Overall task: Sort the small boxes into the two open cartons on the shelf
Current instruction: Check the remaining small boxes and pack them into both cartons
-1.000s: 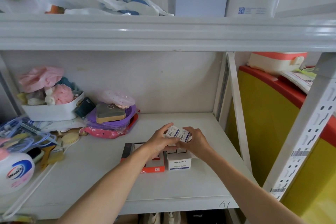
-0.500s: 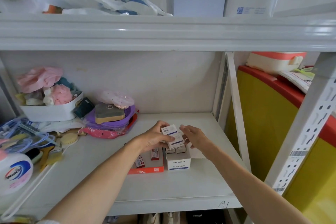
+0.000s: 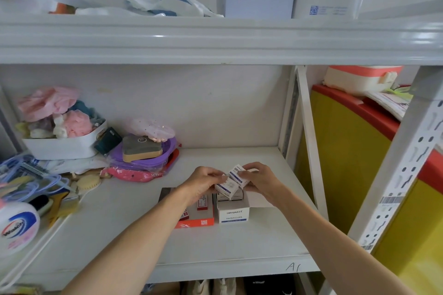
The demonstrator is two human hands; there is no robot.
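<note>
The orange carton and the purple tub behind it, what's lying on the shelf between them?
In the head view, only the left hand crosses part of the gap between orange carton and purple tub; otherwise bare white shelf.

Left hand (image 3: 203,181), right hand (image 3: 261,178) each grip small box above white carton (image 3: 233,213).

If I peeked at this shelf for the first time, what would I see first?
First, the two hands in the middle: the left hand and the right hand each hold a small white box just above the white paper-clip carton, which sits beside the orange carton. Next, the pink puffs in the white tub at the far left, and the big yellow and red panel on the right.
</note>
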